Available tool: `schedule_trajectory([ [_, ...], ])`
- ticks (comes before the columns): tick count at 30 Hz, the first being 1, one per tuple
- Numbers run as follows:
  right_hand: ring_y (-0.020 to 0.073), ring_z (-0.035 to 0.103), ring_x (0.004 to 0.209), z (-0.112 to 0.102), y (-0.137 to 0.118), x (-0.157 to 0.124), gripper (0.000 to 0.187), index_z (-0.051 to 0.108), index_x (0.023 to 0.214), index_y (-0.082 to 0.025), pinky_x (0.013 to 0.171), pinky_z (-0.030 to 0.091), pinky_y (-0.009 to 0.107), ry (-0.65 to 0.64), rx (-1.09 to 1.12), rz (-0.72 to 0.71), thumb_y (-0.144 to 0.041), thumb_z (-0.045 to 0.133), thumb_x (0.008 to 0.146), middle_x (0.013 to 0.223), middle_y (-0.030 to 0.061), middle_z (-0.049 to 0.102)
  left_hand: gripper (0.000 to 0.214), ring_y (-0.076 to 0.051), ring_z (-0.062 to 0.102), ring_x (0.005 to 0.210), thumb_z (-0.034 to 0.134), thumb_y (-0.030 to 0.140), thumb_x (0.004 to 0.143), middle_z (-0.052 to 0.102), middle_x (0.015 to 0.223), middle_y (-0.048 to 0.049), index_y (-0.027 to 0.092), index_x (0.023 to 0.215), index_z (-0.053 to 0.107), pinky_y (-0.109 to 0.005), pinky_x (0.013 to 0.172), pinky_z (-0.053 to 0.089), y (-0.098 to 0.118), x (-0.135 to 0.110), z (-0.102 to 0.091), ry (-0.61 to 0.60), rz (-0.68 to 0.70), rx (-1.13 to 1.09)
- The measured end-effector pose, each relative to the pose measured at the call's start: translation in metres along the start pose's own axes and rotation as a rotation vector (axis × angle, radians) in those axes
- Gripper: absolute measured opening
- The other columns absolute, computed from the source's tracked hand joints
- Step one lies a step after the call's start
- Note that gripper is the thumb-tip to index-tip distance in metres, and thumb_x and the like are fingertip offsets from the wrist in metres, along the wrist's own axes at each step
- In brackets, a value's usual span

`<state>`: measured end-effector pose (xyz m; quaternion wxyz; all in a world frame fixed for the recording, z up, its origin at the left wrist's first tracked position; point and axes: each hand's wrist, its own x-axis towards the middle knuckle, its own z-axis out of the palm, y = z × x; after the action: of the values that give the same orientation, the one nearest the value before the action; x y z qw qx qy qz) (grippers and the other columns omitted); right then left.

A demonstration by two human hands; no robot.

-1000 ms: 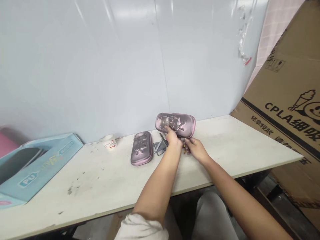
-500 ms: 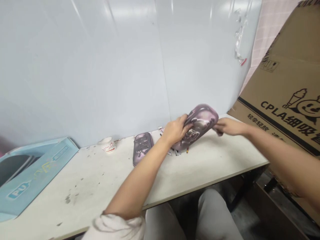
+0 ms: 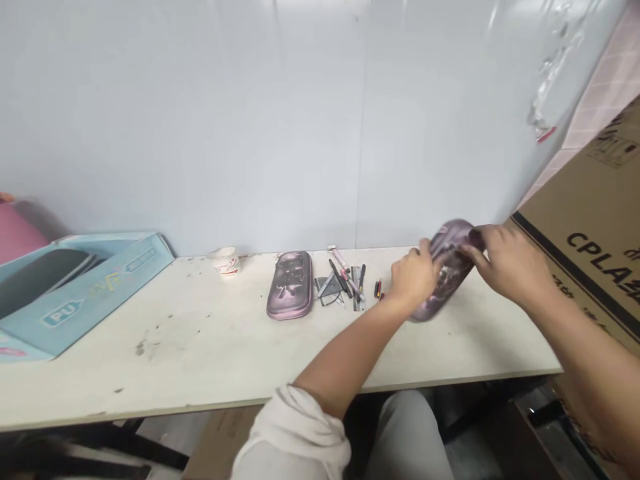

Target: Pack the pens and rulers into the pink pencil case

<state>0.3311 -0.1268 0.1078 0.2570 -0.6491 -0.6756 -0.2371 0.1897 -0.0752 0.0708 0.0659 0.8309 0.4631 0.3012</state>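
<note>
A shiny purple case (image 3: 453, 263) is gripped by left hand (image 3: 414, 277) and right hand (image 3: 515, 263); right of it, a box (image 3: 595, 200) is marked "CPLA".

The light is bright and even, with white glare on the wall (image 3: 225, 133) at 12 o'clock, but under the table (image 3: 225, 353) at 6 o'clock I see darkness. Toward 3 o'clock, the held pencil case (image 3: 450, 272) is blurred and the cardboard box (image 3: 585, 207) looks stretched.
</note>
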Motion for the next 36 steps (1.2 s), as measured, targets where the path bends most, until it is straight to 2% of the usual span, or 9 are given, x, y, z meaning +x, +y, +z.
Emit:
schedule_trajectory([
  [4,0.0221,0.059,0.095,0.054,0.008,-0.035,0.074,0.019,0.134,-0.019,0.078,0.049,0.034,-0.195,0.741,0.355,-0.056,0.048,0.076,0.113,0.0129,0.056,0.047,-0.024,0.06,0.095,0.019,0.041,0.091,0.061,0.101,-0.0195,0.006,0.12,0.031,-0.031,0.074,0.043,-0.013,0.008,0.028,-0.161,-0.406,-0.407],
  [7,0.0215,0.061,0.091,0.087,0.013,-0.048,0.08,0.016,0.135,-0.023,0.075,0.051,0.032,-0.382,0.95,0.56,-0.056,0.053,0.073,0.113,0.0123,0.057,0.045,-0.025,0.055,0.104,0.04,0.039,0.084,0.056,0.113,-0.0198,0.009,0.118,0.039,-0.031,0.083,0.041,-0.043,0.004,0.03,-0.248,-0.287,-0.364],
  [10,0.0224,0.062,0.086,0.11,0.015,-0.036,0.076,0.023,0.134,-0.019,0.074,0.051,0.034,-0.518,0.877,0.64,-0.058,0.049,0.074,0.111,0.0156,0.057,0.038,-0.023,0.05,0.11,0.039,0.034,0.084,0.053,0.116,-0.0164,0.013,0.115,0.046,-0.032,0.09,0.038,-0.087,0.0,0.009,-0.15,-0.153,-0.204],
  [16,0.0327,0.043,0.111,0.129,-0.069,0.014,0.05,0.052,0.113,-0.009,0.088,0.037,0.045,-0.337,0.233,0.084,-0.046,0.041,0.081,0.116,0.0218,0.05,0.034,-0.024,0.051,0.107,0.037,0.028,0.084,0.054,0.11,-0.0168,0.012,0.11,0.052,-0.036,0.09,0.038,-0.164,-0.004,-0.038,-0.108,-0.269,0.08],
  [20,0.0352,0.041,0.108,0.129,-0.147,0.019,0.043,0.065,0.086,-0.01,0.087,0.032,0.049,-0.444,0.076,-0.278,-0.047,0.044,0.079,0.107,0.0224,0.054,0.033,-0.026,0.053,0.103,0.038,0.029,0.083,0.056,0.104,-0.0178,0.011,0.106,0.054,-0.038,0.088,0.038,-0.19,-0.014,-0.043,-0.144,-0.294,0.117],
  [25,0.0318,0.046,0.096,0.133,-0.167,0.01,0.034,0.064,0.086,-0.007,0.082,0.032,0.045,-0.403,0.038,-0.299,-0.028,0.038,0.084,0.095,0.0217,0.056,0.034,-0.024,0.051,0.105,0.035,0.027,0.085,0.055,0.105,-0.0173,0.009,0.109,0.051,-0.036,0.09,0.037,-0.196,-0.025,-0.049,-0.118,-0.266,0.149],
  [29,0.0275,0.049,0.09,0.13,-0.148,0.006,0.037,0.059,0.088,-0.01,0.079,0.035,0.039,-0.29,0.113,-0.248,-0.028,0.026,0.089,0.094,0.0176,0.055,0.038,-0.023,0.036,0.121,0.036,0.022,0.086,0.043,0.127,-0.0138,0.016,0.124,0.041,-0.04,0.1,0.027,-0.182,-0.028,-0.063,-0.011,0.135,0.279],
  [32,0.0229,0.052,0.082,0.12,-0.132,0.005,0.038,0.055,0.085,-0.015,0.072,0.036,0.033,-0.256,0.258,-0.233,-0.034,0.023,0.091,0.091,0.0134,0.055,0.029,-0.022,0.045,0.11,0.034,0.025,0.088,0.053,0.112,-0.0089,0.021,0.112,0.049,-0.04,0.096,0.031,-0.169,-0.028,-0.072,-0.137,0.326,0.379],
  [36,0.0181,0.051,0.064,0.103,-0.111,0.007,0.035,0.051,0.077,-0.021,0.058,0.033,0.027,-0.344,0.406,-0.077,-0.044,0.028,0.089,0.072,0.0046,0.057,0.031,-0.021,0.056,0.088,0.031,0.037,0.089,0.058,0.092,-0.0073,0.023,0.104,0.053,-0.031,0.072,0.043,-0.154,-0.029,-0.08,-0.244,0.26,0.417],
])
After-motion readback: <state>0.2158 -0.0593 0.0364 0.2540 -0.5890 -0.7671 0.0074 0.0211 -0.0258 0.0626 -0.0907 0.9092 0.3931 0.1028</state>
